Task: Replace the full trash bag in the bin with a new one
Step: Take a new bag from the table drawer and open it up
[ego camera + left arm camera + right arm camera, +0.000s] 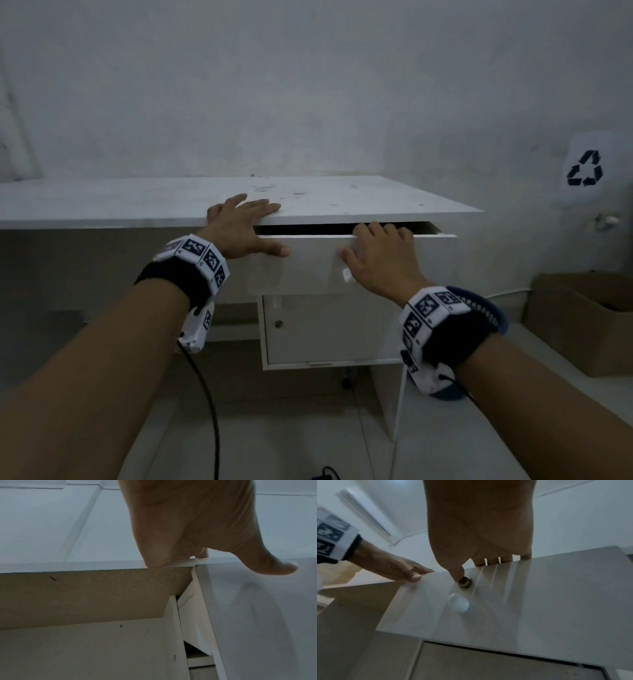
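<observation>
Your right hand (376,253) is hooked over the top edge of the drawer front (308,263), fingers curled into the dark gap and thumb pressed near the lock (465,582), just above the white knob (458,603). Your left hand (239,228) lies flat, fingers spread on the desk top (137,202) at its near edge, thumb touching the left end of the drawer front. The drawer is only slightly open, so the main risk is a pinch: if it slides back, your right fingers sit between its top edge and the underside of the desk. A sideways pull from so far right of centre could also skew the drawer and jam it; the knob would probably pull truer. Your left thumb may brake the panel if it keeps pressing. Whether a new bag is inside cannot be told; the gap is black. The blue bin (486,308) stands low to the right, half hidden behind your right wrist, with a cardboard box (582,322) further right. There is open room towards you for the drawer to travel, though cables (209,411) trail across the floor near your feet.
</observation>
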Available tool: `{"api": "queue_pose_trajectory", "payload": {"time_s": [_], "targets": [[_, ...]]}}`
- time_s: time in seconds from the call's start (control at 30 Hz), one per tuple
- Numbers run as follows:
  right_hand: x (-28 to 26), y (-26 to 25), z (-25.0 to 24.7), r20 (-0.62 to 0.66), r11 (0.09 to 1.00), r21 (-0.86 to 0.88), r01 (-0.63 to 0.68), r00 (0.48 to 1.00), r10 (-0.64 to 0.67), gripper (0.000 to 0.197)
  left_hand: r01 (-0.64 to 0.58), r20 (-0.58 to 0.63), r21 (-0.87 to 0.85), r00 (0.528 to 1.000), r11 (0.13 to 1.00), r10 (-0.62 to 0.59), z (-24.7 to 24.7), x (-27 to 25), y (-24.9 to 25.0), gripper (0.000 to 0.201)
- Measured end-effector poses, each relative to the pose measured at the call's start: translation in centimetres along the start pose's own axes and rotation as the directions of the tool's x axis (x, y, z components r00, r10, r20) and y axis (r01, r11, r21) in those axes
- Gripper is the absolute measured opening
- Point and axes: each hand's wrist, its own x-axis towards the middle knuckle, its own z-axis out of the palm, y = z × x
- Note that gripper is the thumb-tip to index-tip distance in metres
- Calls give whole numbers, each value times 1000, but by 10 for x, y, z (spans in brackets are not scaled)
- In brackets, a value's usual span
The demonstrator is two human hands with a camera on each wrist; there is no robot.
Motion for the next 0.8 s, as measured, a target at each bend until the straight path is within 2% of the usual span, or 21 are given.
{"api": "queue_pose_trajectory", "payload": {"time_s": [0.13,0.23,0.33,0.4,0.47,0.53,0.6,0.7,0.77,0.8], "targets": [[-6,8,-10,44,969,245,0,999,-11,27,-41,46,-5,998,999,41,-5,-12,-6,140],[-28,9,-3,-24,981,177,80,997,-77,35,-117,53,28,992,993,115,-1,-20,-10,142],[-26,5,-10,-22,972,235,26,1000,-22,42,-137,47,28,990,990,136,2,-18,-14,141],[-13,-1,-18,59,952,303,-53,998,37,48,-139,28,39,990,990,138,4,-17,-14,142],[5,-4,-18,224,970,222,-99,973,48,61,-138,4,47,990,989,138,7,-16,-16,141],[24,-5,-14,419,986,119,-121,906,61,74,-137,-8,47,990,989,138,10,-15,-17,139],[43,-3,-8,542,986,123,-114,840,29,81,-137,-19,41,990,990,138,11,-15,-19,138],[59,-1,-3,614,958,232,-171,789,-8,96,-148,-48,41,988,988,150,13,-15,-20,137],[66,-2,4,619,944,245,-222,785,24,119,-148,-70,40,986,988,151,13,-16,-19,137],[67,-3,5,609,939,255,-229,793,28,123,-144,-73,33,987,989,146,13,-17,-18,137]]}}
